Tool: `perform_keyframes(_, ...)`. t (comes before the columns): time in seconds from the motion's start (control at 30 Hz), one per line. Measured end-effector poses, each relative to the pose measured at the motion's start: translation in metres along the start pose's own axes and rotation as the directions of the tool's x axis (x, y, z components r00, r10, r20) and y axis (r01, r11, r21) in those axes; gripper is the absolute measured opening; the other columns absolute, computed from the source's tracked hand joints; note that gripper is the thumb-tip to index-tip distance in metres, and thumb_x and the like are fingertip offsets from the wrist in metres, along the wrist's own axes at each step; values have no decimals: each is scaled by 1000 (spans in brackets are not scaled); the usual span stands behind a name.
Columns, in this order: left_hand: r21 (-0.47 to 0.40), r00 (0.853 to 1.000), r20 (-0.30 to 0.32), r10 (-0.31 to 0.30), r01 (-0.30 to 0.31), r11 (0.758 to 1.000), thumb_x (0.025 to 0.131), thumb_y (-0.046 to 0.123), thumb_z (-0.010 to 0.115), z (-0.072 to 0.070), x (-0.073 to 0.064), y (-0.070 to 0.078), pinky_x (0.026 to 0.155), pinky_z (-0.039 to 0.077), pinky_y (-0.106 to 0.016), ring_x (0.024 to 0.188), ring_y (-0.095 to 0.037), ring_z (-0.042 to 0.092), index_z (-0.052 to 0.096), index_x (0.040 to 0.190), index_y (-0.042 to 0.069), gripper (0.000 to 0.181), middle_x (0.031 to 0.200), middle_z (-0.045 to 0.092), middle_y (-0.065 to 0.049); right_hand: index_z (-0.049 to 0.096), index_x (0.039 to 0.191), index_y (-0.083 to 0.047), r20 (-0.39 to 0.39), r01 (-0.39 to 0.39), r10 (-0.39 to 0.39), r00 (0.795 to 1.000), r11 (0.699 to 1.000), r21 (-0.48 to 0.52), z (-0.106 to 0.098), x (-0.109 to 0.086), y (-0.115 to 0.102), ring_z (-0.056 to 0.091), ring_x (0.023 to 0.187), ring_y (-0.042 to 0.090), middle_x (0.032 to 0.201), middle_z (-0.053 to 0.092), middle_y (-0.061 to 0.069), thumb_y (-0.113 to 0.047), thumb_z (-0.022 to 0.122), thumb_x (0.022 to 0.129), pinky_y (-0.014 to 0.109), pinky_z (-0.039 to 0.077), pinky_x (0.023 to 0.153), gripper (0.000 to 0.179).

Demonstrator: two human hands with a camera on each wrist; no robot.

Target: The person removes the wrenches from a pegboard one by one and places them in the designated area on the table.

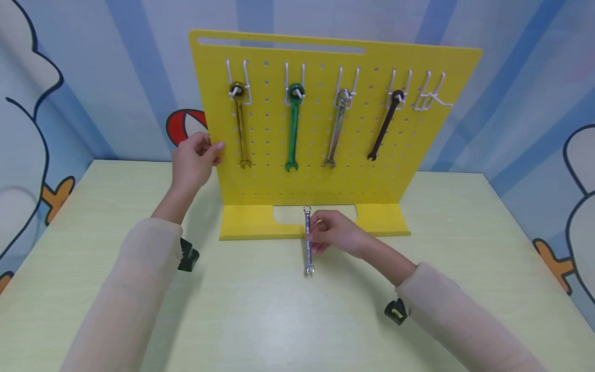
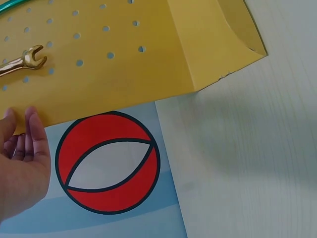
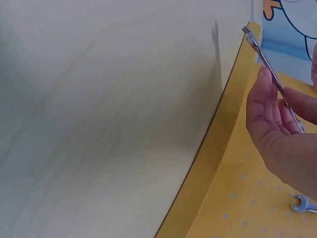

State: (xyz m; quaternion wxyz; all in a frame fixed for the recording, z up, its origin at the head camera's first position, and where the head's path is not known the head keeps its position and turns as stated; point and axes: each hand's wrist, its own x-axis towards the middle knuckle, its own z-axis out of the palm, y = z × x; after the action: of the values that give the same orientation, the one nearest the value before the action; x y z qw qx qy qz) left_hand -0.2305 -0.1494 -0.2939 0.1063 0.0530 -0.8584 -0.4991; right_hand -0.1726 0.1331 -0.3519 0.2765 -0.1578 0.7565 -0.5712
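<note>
My right hand (image 1: 337,232) pinches a small silver combination wrench (image 1: 308,243) between thumb and fingers. The wrench points up and down in front of the board's base, ring end up and open end down. In the right wrist view the wrench (image 3: 266,64) runs slantwise through the fingers (image 3: 260,99). At the left side edge of the yellow pegboard (image 1: 348,181), my left hand (image 1: 191,160) holds the edge with thumb and fingers. On white hooks hang a gold wrench (image 1: 240,129), a green wrench (image 1: 294,129), a silver wrench (image 1: 337,129) and a dark wrench (image 1: 387,126).
An unused white hook (image 1: 432,98) sits at the board's upper right. The board stands on a yellow base (image 1: 381,219) with a cutout, on a pale wooden table (image 1: 260,320). Behind rises a blue striped backdrop (image 1: 302,15) with cartoon shapes.
</note>
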Motion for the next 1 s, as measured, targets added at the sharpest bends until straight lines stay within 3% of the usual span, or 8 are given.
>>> perform_keyframes(0.57,-26,1000,12,-16,16,1000,89,25,58,0,1,-1,71,52,-19,80,-17,61,56,107,2,29,92,57,-9,52,92,8,41,-127,125,991,991,36,40,20,12,62,56,20,70,63,15,7,57,85,36,56,59,8)
perform_keyframes(1.0,-43,1000,8,-11,11,999,88,26,59,-1,1,-1,68,52,-17,76,-14,60,56,105,2,29,90,57,-9,54,88,10,55,-197,193,980,978,66,58,24,9,63,53,21,70,63,19,8,58,83,37,56,57,7)
